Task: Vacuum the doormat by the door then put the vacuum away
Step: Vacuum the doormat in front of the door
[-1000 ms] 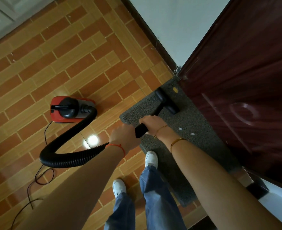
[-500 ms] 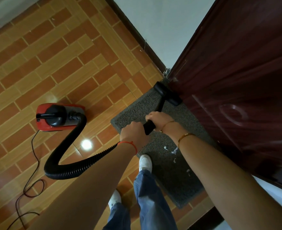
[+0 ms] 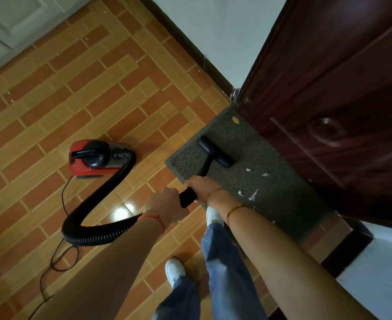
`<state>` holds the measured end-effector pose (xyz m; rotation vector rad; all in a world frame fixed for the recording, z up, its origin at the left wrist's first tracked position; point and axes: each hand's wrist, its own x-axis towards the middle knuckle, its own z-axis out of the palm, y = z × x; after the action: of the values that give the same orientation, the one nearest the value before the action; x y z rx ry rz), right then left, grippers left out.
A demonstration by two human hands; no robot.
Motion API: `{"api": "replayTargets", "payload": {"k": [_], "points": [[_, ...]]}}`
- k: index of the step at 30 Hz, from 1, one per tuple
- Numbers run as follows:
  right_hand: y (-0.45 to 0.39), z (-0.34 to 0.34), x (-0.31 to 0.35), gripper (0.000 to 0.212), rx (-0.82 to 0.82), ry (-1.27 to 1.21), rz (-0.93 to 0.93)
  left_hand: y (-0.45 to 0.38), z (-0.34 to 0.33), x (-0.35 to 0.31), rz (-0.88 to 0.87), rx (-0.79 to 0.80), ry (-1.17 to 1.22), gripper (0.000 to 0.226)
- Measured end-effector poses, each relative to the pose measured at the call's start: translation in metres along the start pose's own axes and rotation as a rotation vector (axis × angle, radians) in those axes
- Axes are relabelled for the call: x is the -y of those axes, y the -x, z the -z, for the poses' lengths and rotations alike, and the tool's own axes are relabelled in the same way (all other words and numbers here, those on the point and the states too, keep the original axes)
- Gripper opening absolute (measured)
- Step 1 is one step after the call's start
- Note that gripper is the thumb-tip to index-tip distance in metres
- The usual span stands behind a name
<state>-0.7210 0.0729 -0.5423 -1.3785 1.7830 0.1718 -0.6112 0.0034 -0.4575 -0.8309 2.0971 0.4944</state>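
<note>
Nozzle point(image 3: 215, 152) has pulled back from door point(image 3: 329, 88) across doormat point(image 3: 271, 185).

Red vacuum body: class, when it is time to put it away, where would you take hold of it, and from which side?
Grip the black handle on top of the vacuum body, coming from above. It forms a raised bar with the hose leaving the opposite end.

Door point(image 3: 329, 100) hard against doormat point(image 3: 271, 181)

Doormat point(image 3: 266, 181) rough looped fibre; floor tiles point(image 3: 98, 88) glossy; hose point(image 3: 98, 236) ribbed plastic
</note>
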Motion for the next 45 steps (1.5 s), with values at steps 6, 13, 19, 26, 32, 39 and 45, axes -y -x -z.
{"api": "replayTargets", "payload": {"k": [6, 13, 19, 26, 32, 39, 45], "points": [[0.026, -0.049, 0.074, 0.023, -0.029, -0.026, 0.022, 0.054, -0.048, 0.052, -0.034, -0.002, -0.036, 0.025], [0.048, -0.1, 0.136, 0.027, -0.023, -0.076, 0.023, 0.099, -0.093, 0.092, -0.045, 0.013, -0.109, 0.022], [0.066, -0.118, 0.144, 0.021, -0.061, -0.113, -0.024, 0.112, -0.111, 0.089, -0.032, -0.007, -0.118, 0.026], [0.079, -0.122, 0.086, 0.024, -0.086, -0.066, -0.046, 0.094, -0.119, 0.037, -0.071, -0.011, -0.077, 0.025], [0.086, -0.105, 0.01, 0.019, -0.09, -0.038, -0.051, 0.065, -0.1, -0.029, -0.088, -0.026, -0.051, 0.022], [0.088, -0.065, -0.073, 0.02, -0.084, 0.003, -0.047, 0.024, -0.068, -0.102, -0.061, -0.052, 0.004, 0.016], [0.091, -0.036, -0.14, 0.016, -0.098, -0.002, -0.046, -0.009, -0.043, -0.16, -0.057, -0.05, 0.026, 0.016]]}}
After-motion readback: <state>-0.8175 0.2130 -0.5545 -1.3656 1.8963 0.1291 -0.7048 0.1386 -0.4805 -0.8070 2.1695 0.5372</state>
